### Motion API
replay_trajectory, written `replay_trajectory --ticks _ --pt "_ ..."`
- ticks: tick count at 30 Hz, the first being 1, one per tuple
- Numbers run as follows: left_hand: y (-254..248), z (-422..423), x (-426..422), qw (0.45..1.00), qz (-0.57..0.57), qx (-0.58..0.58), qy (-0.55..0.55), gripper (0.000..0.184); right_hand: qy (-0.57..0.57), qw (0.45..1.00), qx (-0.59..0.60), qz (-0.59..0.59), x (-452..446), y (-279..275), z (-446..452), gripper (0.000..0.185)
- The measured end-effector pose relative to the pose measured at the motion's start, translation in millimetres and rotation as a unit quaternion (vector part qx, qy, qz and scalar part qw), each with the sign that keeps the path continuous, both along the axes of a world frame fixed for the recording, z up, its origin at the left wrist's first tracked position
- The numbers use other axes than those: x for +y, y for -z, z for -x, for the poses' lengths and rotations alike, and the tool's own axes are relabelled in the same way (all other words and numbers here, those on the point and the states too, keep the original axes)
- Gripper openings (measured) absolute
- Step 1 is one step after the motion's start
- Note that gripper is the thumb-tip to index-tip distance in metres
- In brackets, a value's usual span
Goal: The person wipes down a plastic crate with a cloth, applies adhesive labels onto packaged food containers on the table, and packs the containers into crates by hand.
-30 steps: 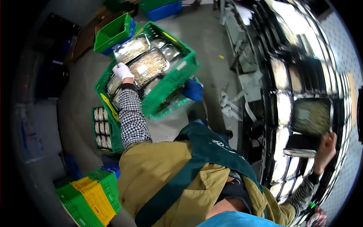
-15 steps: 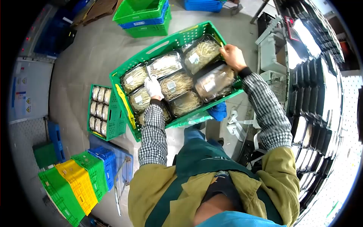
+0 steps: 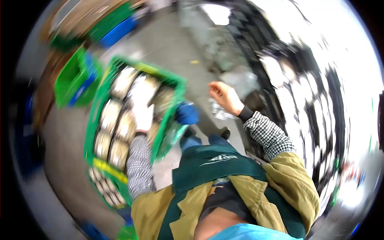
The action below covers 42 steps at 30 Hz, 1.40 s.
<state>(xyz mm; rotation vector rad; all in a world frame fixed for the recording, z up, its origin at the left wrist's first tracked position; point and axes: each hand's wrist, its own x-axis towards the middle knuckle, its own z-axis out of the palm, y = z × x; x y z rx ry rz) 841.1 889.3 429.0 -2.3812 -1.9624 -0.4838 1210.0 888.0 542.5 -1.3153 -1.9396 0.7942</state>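
A large green crate (image 3: 95,118) holds black trays (image 3: 109,116) under clear film, filled with pale, thin strands. My left hand (image 3: 143,116), in a white glove, is over the trays near the crate's right side. Blur hides its fingers, so I cannot tell whether it grips a tray. My bare right hand (image 3: 227,98) is outside the crate, to its right, in the air. Its fingers are curled in, and nothing shows in them.
A smaller crate of packs (image 3: 108,188) sits low on the left. Bright green and blue stacked crates (image 3: 76,80) stand beyond the large one. Blurred stacks of black trays (image 3: 296,88) line the right. A blue bundle (image 3: 187,113) hangs by the crate's right side.
My right hand has left the tray at the crate's right end and moved away from the crate. My view has turned right, so the crate appears farther left. My left hand stays over the trays.
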Motion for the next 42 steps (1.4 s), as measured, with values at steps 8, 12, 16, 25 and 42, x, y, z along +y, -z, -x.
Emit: replay_trajectory --ticks 8,12,16,25,42 --pt "-80.8 -116.7 34.9 0.996 -0.028 0.05 -0.072 0.046 0.574 0.817 -0.05 -0.009 -280.1 5.7 -352.7 0.024" --pt "-135.1 -393.1 11.6 0.948 -0.114 -0.208 0.212 0.036 0.761 0.625 -0.159 -0.065 -418.0 53.6 -528.0 0.026" --pt "-135.8 -674.9 -43.3 0.839 0.113 -0.286 0.449 0.039 0.824 0.545 -0.155 0.0 -451.3 64.5 -650.5 0.037" --pt "-55.2 -1012.9 -39.0 0.878 0.266 -0.156 0.365 0.05 0.801 0.575 -0.058 0.158 -382.9 72.2 -772.8 0.054" --pt "-168.4 -563.1 -46.9 0.91 -0.008 -0.388 0.143 0.02 0.552 0.767 -0.327 -0.017 -293.6 -114.6 -632.2 0.031"
